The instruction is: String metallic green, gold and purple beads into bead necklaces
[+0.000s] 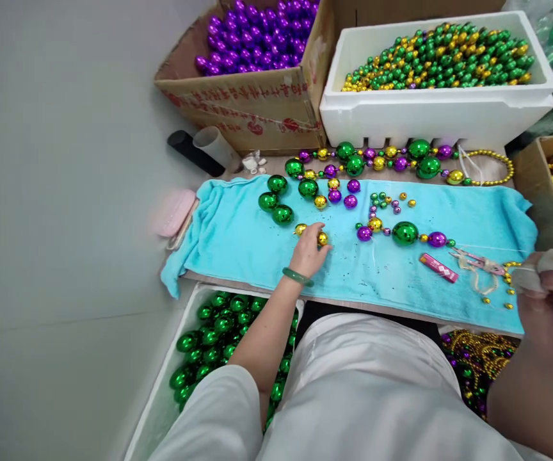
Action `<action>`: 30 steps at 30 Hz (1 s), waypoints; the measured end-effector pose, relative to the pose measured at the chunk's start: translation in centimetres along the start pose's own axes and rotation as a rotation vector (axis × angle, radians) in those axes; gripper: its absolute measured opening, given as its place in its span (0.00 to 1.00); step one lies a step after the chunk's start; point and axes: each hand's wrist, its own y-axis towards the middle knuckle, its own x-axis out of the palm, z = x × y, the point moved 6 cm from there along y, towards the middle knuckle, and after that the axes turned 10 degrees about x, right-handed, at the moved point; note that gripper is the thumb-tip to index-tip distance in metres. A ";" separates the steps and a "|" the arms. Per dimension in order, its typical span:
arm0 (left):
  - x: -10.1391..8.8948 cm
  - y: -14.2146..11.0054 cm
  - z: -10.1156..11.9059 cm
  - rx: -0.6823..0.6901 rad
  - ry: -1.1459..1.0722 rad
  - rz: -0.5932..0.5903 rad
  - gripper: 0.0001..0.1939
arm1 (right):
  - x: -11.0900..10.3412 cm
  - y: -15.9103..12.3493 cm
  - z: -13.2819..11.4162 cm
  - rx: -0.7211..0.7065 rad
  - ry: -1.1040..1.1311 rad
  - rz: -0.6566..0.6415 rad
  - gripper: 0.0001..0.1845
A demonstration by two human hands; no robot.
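Note:
My left hand [307, 251], a green bangle on its wrist, has its thumb and fingers around a gold bead [322, 239] on the blue towel [248, 243]. Another gold bead [300, 228] lies just beyond its fingers. At the right edge my right hand [552, 275], with white wrapping on its fingers, is closed on a thin white thread [492, 248]. That thread runs left to a strung row with a large green bead [405, 233], a purple bead [436, 239] and smaller beads. Part of the right hand is out of frame.
Scissors [480, 261] and a pink lighter-like packet [438, 267] lie on the towel. Behind stand a finished-looking bead strand [419, 149], a carton [238, 102] of purple beads and a white foam box [440, 109]. Another foam box [154, 390] holds green beads, lower left.

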 end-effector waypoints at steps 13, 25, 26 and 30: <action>-6.7 2.1 -7.4 -0.264 0.326 0.149 0.28 | 1.7 -0.2 5.5 0.177 -0.106 -0.081 0.09; -4.8 1.8 -1.3 -0.445 -1.510 0.291 0.21 | 4.3 -2.6 12.4 0.232 -0.446 -0.439 0.06; -4.7 1.8 -0.4 -0.456 -1.615 0.274 0.21 | 4.6 -2.9 12.6 0.233 -0.458 -0.459 0.06; -4.7 1.9 1.3 -0.495 -1.776 0.280 0.21 | 5.1 -3.4 13.3 0.259 -0.499 -0.508 0.07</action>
